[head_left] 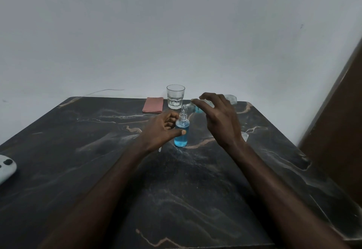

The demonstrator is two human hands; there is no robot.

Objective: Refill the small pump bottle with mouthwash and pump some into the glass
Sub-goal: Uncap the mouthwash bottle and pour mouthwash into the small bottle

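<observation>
Up close, the right hand (219,119) grips the tilted mouthwash bottle (197,107), hiding most of it; only its neck and far end show. Its mouth sits just above the open neck of the pump bottle (181,131), which stands upright on the table (98,140), nearly full of blue liquid, pinched by the left hand (162,129). Something pale, perhaps the pump, pokes out below that hand. Behind stands the glass (175,96), beside a pink cloth (153,104).
</observation>
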